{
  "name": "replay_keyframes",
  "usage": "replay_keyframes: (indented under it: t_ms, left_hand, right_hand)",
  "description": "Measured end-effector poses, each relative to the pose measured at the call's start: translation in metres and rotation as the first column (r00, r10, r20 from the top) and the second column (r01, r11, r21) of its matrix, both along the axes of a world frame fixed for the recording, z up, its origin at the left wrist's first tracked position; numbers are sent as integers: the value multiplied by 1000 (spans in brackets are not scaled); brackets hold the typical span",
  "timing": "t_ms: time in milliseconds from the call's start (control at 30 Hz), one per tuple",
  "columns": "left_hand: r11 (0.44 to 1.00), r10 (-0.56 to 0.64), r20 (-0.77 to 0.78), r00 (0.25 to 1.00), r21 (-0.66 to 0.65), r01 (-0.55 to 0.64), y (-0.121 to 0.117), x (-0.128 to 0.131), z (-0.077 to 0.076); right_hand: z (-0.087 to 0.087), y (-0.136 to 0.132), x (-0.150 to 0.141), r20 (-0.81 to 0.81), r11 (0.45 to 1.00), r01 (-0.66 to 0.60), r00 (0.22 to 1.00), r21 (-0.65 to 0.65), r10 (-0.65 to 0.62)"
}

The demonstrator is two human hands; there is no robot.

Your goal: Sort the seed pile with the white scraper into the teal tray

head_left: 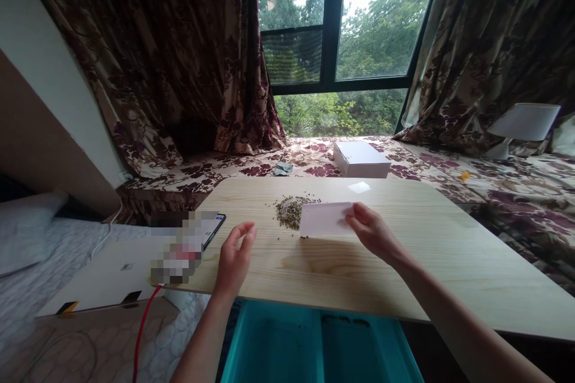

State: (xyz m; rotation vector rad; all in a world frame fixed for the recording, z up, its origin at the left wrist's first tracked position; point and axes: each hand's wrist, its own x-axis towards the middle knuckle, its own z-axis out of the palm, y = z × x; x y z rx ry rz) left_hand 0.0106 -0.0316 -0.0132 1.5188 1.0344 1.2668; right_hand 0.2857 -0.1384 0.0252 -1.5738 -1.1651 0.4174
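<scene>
My right hand (371, 227) pinches the right end of a white card (323, 219), held tilted over the wooden table (287, 275). The card's left edge stands against a pile of small greenish-brown beans or seeds (287, 210) and hides part of it. A few loose grains lie around the pile and below the card. To the left of the pile, my left hand (236, 254) hovers over the tabletop, fingers loosely curled and nothing visible in them.
Below the table's front edge is a teal two-compartment bin (322, 341), dark bits in its right side. A tablet-like device (214, 231) with a red cable (144, 323) lies left. A white box (362, 158) sits on the window ledge; a lamp (523, 122) stands right.
</scene>
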Motion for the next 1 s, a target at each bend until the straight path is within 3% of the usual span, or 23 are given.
replay_keyframes:
  t_ms: [400,1000]
  left_hand:
    - [1000,4,-3,1000,0,-4,0,0,1]
    - [1000,13,-20,1000,4,-13,0,-1,1]
  right_hand:
    - [6,14,-9,36,1000,-2,999,-5,3]
    - [8,16,-1,8,986,-30,999,-163,32]
